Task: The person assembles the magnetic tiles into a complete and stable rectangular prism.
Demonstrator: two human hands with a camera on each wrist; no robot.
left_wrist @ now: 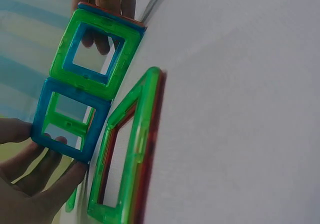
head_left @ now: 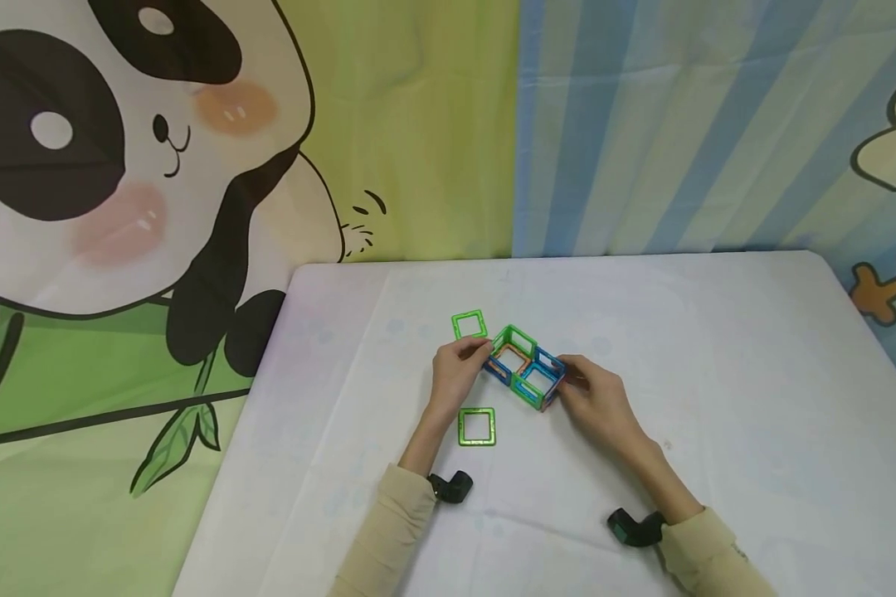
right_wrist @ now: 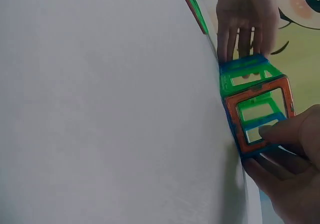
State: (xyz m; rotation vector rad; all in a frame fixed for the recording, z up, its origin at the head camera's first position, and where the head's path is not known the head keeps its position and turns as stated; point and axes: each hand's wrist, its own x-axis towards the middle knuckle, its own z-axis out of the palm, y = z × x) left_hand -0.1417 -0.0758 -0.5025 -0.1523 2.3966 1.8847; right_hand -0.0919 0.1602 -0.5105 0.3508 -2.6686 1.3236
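A structure of square magnetic tiles (head_left: 532,390), framed in green, blue and orange, stands on the white table as two open-topped boxes joined side by side. At its left end my left hand (head_left: 457,375) holds the edges of a blue tile (left_wrist: 42,109) with thumb and fingers. My right hand (head_left: 596,400) grips the other end. The right wrist view shows its thumb on an orange tile (right_wrist: 232,109) and its fingers bent under and behind the edge. A loose green tile (head_left: 463,443) lies flat in front of the structure, close to my left wrist.
Another loose green tile (head_left: 455,325) lies behind my left hand. The white-covered table (head_left: 717,332) reaches back to a printed curtain (head_left: 433,124) with a panda on it. Black wrist cameras (head_left: 457,487) sit by both sleeve cuffs.
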